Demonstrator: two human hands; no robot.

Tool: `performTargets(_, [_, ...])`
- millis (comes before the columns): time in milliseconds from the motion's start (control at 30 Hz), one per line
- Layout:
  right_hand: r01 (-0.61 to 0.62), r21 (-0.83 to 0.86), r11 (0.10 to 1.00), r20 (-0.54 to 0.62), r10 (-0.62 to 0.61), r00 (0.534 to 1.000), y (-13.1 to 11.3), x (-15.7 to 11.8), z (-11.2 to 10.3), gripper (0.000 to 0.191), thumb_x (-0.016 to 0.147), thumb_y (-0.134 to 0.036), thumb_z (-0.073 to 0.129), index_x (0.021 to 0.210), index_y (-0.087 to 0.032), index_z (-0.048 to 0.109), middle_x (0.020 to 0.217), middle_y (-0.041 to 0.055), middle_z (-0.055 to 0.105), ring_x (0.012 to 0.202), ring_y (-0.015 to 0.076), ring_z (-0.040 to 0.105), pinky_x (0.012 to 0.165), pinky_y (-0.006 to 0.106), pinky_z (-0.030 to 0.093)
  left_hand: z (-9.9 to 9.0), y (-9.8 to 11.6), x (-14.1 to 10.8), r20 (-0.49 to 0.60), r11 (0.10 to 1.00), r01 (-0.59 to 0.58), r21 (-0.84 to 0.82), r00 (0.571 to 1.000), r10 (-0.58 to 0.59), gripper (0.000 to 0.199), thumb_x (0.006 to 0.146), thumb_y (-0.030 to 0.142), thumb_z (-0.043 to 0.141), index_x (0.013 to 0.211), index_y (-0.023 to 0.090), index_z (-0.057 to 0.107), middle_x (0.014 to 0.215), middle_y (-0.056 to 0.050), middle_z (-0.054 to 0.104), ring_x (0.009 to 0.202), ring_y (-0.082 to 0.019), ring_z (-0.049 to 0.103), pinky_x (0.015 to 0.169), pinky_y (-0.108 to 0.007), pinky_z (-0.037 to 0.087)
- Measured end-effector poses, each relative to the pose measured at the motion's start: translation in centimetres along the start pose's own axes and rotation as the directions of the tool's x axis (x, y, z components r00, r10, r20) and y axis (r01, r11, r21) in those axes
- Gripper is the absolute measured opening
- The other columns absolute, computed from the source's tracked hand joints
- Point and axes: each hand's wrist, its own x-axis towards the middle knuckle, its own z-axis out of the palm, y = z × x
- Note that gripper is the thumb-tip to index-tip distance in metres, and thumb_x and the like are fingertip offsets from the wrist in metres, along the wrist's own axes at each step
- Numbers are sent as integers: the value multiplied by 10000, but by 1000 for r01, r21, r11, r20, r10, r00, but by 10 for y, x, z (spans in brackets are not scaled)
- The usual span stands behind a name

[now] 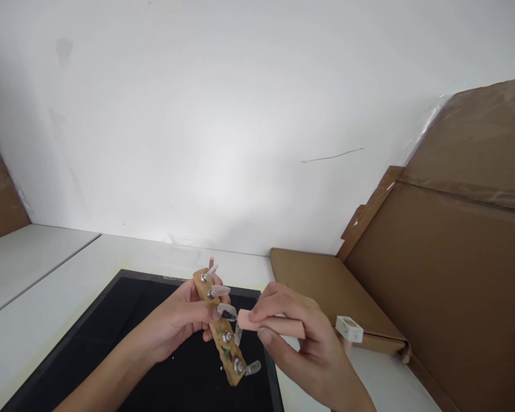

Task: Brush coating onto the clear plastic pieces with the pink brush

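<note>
My left hand (171, 323) is closed around a narrow wooden nail-tip stand (224, 346), held tilted above the black mat. Several clear false nail tips (253, 367) stick out sideways from round metal mounts along it. My left thumb lies by the middle nail tip (226, 311), which looks partly dark; whether that is polish or the mat showing through, I cannot tell. In a pinch, my right hand (300, 337) has a nail polish brush by its peach-coloured cap handle (272, 324). The brush end meets or nearly meets that middle nail tip; its bristles are hard to make out.
Beneath my hands lies a black mat (98, 337) on a white table (38, 274). To the right are a flat cardboard piece (309, 280) and a small white block-shaped item (349, 328). Cardboard panels (463, 263) stand at the right, and a white wall (223, 126) rises behind.
</note>
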Motion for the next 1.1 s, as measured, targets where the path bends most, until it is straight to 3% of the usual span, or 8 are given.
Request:
performTargets(100, [1,-68,998,-10,-2,1000,0,0,-2,298,753,32,503,849,-231,605,665,-15,585,548,118,483,490,228,376,-1,0,0,-27,1000,3,0,1000,-3,263,631,73,668,835,172,535,764,31,583,564,-69,507,480,-182,376])
performTargets(267, [53,-38,998,3,-53,999,4,0,-1,320,779,1,516,965,-239,617,685,-6,571,590,134,510,503,235,396,-1,-3,1,-43,1000,13,3,999,-13,249,656,76,668,840,175,533,759,35,574,568,-70,509,495,-188,384])
performTargets(433, [41,-77,996,0,-41,999,5,-2,-1,298,749,25,490,854,-235,590,650,-20,558,561,125,490,492,227,374,-1,-3,1,-50,1000,7,16,999,-6,254,659,79,667,854,177,538,776,29,584,575,-72,513,500,-193,386])
performTargets(600, [55,-32,998,20,-54,998,5,-2,-1,315,774,-6,513,955,-245,611,682,-12,572,588,131,510,511,235,390,1,-3,2,-66,999,17,36,998,-14,267,649,71,659,859,178,533,777,36,580,583,-72,520,499,-191,391])
performTargets(767, [31,-91,995,9,-30,1000,6,-2,-1,284,732,22,480,816,-236,566,606,-40,510,532,115,466,481,221,347,2,-4,2,-63,999,15,46,998,-13,271,648,81,661,861,181,527,774,32,584,579,-75,520,497,-195,388])
performTargets(933, [49,-37,998,18,-49,999,7,-4,0,311,773,-6,507,943,-248,600,677,-15,555,597,132,504,509,229,379,2,-4,3,-79,998,26,49,997,-22,274,621,72,651,838,180,524,756,42,571,568,-72,510,490,-195,385])
performTargets(1100, [37,-45,998,27,-36,999,9,-4,2,281,727,26,489,810,-233,560,626,-37,525,533,108,465,503,226,357,4,-3,4,-62,998,23,60,998,-19,261,623,72,654,814,181,514,730,48,565,569,-72,504,491,-190,383])
